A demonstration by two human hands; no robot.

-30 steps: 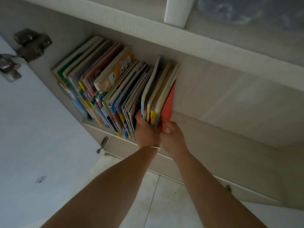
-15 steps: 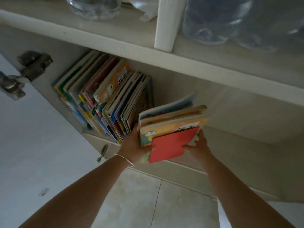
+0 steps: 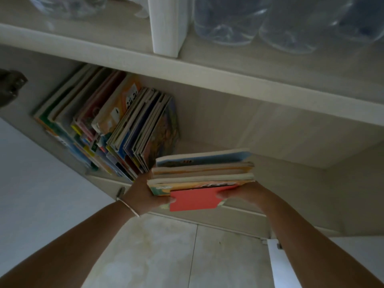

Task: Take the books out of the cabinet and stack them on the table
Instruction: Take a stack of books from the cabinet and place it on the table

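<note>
A small bundle of thin books [image 3: 202, 173] lies flat between both my hands, just in front of the cabinet's lower shelf. A red booklet [image 3: 194, 199] is the nearest one in the bundle. My left hand [image 3: 143, 193], with a thin bracelet at the wrist, grips the bundle's left end. My right hand [image 3: 242, 194] grips the right end, thumb on the red booklet. Several more colourful books [image 3: 116, 129] stand leaning in a row at the left of the cabinet shelf [image 3: 270, 163].
The open cabinet door [image 3: 31, 194] hangs at the left with a metal hinge [image 3: 10, 86]. Above the books runs the upper shelf board [image 3: 228, 80] with a white divider [image 3: 166, 28] and clear plastic bottles [image 3: 291, 21]. Tiled floor [image 3: 166, 256] lies below.
Both hands pulled the rightmost books out of the standing row and turned them flat. The bundle has since moved right and toward me, out of the shelf.
</note>
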